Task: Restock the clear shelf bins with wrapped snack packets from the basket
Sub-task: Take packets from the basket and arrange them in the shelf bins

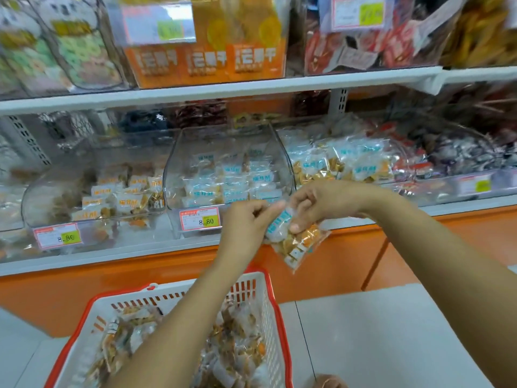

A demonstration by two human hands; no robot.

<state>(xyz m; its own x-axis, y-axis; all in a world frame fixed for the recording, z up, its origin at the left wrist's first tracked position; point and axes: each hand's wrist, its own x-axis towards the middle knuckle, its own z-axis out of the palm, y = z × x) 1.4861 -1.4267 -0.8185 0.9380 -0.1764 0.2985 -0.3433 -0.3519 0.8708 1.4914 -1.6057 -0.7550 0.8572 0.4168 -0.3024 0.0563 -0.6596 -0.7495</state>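
Head view: snack packets (pixel 297 243) pinched in both hands (pixel 247 219) (pixel 321 201), above basket (pixel 92 302)

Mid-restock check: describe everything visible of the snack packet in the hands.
The snack packet is a clear, crinkly plastic wrapper with a blue-printed white panel up top and orange-gold pieces inside; possibly several bunched. It hangs tilted, lower end down-right, in mid-air before the shelf edge, above the far corner of the basket. The left hand pinches its top edge; the right hand grips it, thumb on its front.
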